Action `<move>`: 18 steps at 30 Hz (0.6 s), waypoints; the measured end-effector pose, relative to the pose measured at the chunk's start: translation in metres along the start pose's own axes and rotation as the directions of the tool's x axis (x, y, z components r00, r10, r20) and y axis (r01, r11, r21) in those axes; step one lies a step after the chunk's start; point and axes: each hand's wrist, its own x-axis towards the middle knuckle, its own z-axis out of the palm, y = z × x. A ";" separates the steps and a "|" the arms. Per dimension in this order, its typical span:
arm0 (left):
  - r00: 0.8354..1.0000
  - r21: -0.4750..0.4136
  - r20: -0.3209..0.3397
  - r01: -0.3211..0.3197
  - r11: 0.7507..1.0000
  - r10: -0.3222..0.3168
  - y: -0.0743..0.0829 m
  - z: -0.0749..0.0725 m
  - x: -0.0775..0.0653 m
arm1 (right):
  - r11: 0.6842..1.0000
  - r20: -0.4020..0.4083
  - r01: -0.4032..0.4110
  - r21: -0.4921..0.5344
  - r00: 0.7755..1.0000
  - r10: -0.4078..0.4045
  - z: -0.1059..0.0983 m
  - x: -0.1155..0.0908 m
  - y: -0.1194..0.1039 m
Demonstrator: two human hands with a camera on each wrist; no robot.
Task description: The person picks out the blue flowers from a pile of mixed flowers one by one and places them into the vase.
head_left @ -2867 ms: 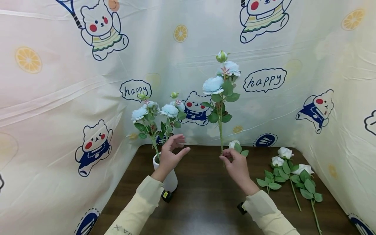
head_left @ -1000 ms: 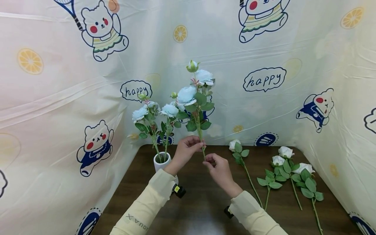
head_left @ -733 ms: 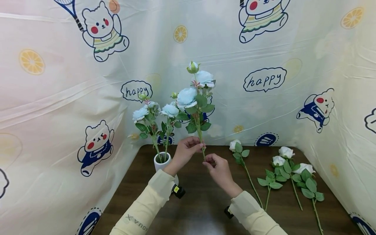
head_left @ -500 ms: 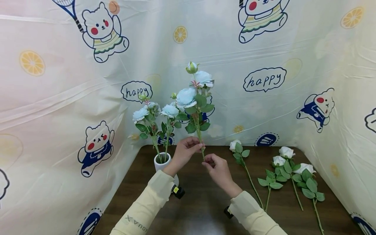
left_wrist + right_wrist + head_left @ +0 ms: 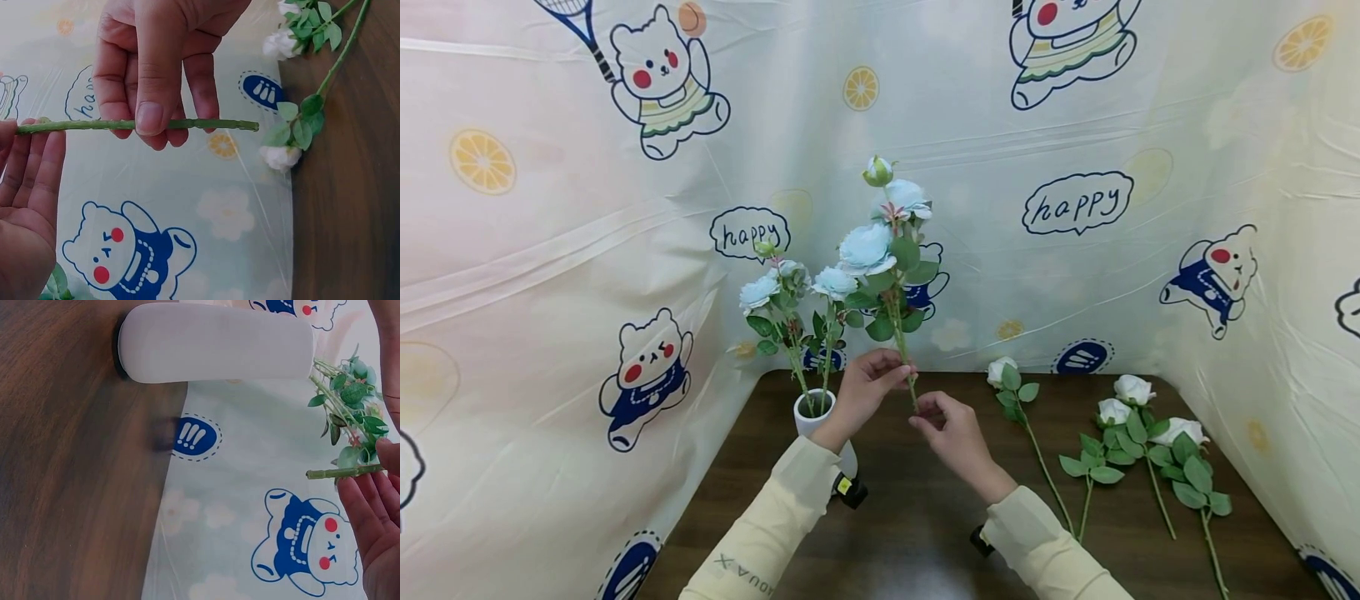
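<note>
A light-blue artificial flower stem (image 5: 868, 250) with green leaves and a bud stands nearly upright in front of me. My left hand (image 5: 867, 387) pinches its lower stalk. Just below, my right hand (image 5: 951, 427) pinches the stalk near its end. In the left wrist view the cut end of the stalk (image 5: 240, 125) sticks out past the right hand's thumb. A white vase (image 5: 808, 417) stands behind my left wrist, partly hidden by the arm, holding two similar blue flower stems (image 5: 765, 292). In the right wrist view the white vase (image 5: 215, 344) appears sideways, apart from the held stalk.
Several white roses (image 5: 1135, 389) with green leaves lie on the right of the dark wooden table (image 5: 917, 533). One white rose (image 5: 1000, 371) lies nearer the middle. A printed curtain (image 5: 970, 100) surrounds the table at the back and sides.
Earlier the right hand alone held the blue flower stem, farther right, while the left hand was open. The stem moved left and the left hand took hold; lately both shift slightly left.
</note>
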 end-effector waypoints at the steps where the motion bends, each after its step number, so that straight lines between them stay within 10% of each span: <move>1: 1.000 0.003 -0.003 -0.003 1.000 0.003 0.002 0.000 -0.001 | 1.000 0.003 0.007 -0.005 1.000 -0.007 0.000 0.000 0.000; 18: 0.995 0.044 -0.091 -0.025 0.999 0.029 -0.012 -0.031 0.000 | 0.999 0.046 -0.038 -0.020 0.998 0.039 0.007 0.004 -0.005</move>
